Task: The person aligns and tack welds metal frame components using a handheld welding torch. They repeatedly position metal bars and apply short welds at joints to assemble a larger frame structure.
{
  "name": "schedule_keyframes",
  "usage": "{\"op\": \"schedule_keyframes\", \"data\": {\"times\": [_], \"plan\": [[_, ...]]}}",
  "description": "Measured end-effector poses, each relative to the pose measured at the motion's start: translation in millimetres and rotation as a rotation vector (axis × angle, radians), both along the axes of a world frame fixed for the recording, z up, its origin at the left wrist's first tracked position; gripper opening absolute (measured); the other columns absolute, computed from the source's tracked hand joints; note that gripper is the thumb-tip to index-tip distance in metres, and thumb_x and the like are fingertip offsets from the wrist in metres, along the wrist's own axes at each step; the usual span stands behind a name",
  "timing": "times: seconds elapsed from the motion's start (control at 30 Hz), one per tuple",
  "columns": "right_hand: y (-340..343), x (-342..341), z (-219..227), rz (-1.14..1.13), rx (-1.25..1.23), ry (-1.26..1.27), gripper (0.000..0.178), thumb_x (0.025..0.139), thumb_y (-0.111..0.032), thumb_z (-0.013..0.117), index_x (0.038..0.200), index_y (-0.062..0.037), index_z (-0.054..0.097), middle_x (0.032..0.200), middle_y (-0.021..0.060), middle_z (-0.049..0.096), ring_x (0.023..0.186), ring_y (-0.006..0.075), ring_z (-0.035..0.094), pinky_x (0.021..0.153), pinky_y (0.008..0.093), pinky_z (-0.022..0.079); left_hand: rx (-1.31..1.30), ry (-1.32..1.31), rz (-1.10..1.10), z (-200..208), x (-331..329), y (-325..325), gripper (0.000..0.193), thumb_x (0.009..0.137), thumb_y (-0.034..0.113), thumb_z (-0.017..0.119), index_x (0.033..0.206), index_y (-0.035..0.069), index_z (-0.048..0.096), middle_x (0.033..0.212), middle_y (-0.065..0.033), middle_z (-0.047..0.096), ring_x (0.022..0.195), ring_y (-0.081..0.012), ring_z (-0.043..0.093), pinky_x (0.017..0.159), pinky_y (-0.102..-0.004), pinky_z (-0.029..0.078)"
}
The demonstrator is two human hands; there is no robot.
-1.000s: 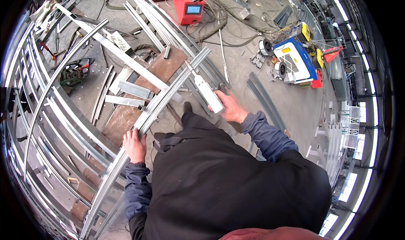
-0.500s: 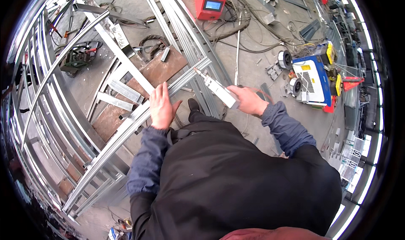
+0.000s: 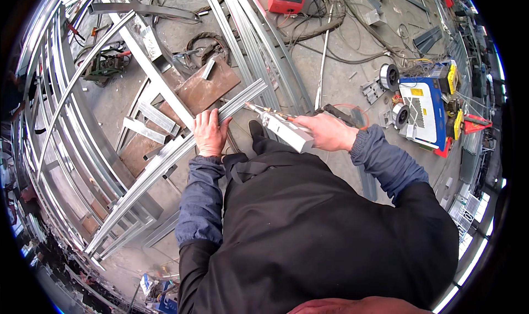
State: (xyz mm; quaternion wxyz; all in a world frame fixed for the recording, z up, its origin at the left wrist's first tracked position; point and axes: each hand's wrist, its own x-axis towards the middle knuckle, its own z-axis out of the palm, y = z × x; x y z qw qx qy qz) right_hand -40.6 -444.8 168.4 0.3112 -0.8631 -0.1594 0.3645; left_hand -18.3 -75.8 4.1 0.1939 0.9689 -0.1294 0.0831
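Running diagonally in front of the person, a ridged metal bar (image 3: pixel 163 162) has its far end just beside the narrow tip of a pale, boxy hand tool (image 3: pixel 286 134); whether the two touch, I cannot tell. The right hand (image 3: pixel 332 133) is closed around the tool's rear part. The left hand (image 3: pixel 209 133) lies over the bar with fingers bent across its top; how far they wrap beneath is hidden. With such a hold, the bar could probably slide or tip if pushed sideways, and the tool's tip might skid along the ridges toward those bare fingers. A dark shoe (image 3: pixel 256 129) shows below, where a dropped tool could land. Beyond lie a rusty plate (image 3: pixel 215 88) and loose cables (image 3: pixel 314 36), which might snag a foot, then a red machine (image 3: pixel 285 5) and a blue-and-white machine (image 3: pixel 427 107).
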Motion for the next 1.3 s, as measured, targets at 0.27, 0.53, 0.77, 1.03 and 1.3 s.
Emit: {"op": "schedule_keyframes", "data": {"times": [0.27,0.53,0.77,1.03,1.3], "plan": [[0,22,-9,0.06,-0.007,-0.034,0.058,0.097,-0.022,0.076,0.152,-0.0093,0.06,0.102,0.0273,0.079,0.096,0.0504,0.076,0.084,0.0576,0.06,0.025,-0.016,-0.037,-4,2,4,0.056,0.097,0.052,0.08,0.13,0.008,0.074,0.115,-0.0073,0.069,0.111,-0.0302,0.063,0.101,-0.0462,0.046],[0,34,1,0.04,0.022,0.022,0.059,0.098,-0.027,0.079,0.151,-0.0089,0.061,0.108,0.0261,0.079,0.102,0.0503,0.075,0.088,0.0568,0.06,0.042,0.028,-0.033,0,1,4,0.055,0.096,0.048,0.082,0.13,0.006,0.075,0.119,-0.0083,0.07,0.113,-0.0316,0.064,0.104,-0.0467,0.047],[0,43,6,0.074,-0.019,0.045,0.055,0.098,-0.029,0.081,0.145,-0.0071,0.063,0.111,0.0259,0.079,0.106,0.0494,0.075,0.09,0.0567,0.06,0.046,-0.018,-0.031,-3,2,5,0.058,0.094,0.053,0.081,0.131,0.008,0.075,0.116,-0.0064,0.071,0.11,-0.0295,0.063,0.101,-0.0465,0.047],[2,52,10,0.113,-0.091,0.105,0.042,0.097,-0.021,0.077,0.133,-0.0038,0.063,0.106,0.0268,0.078,0.103,0.0505,0.074,0.087,0.0559,0.059,0.041,-0.028,-0.039,-3,1,5,0.058,0.094,0.052,0.082,0.131,0.008,0.074,0.115,-0.0063,0.07,0.11,-0.0296,0.063,0.1,-0.0463,0.047],[-1,58,10,0.137,-0.103,0.097,0.039,0.096,-0.025,0.078,0.125,-0.0032,0.063,0.105,0.0269,0.078,0.102,0.0511,0.074,0.086,0.058,0.058,0.045,-0.029,-0.039,-4,1,5,0.057,0.094,0.051,0.082,0.131,0.008,0.074,0.113,-0.0058,0.07,0.109,-0.0296,0.063,0.099,-0.0462,0.047]]}}
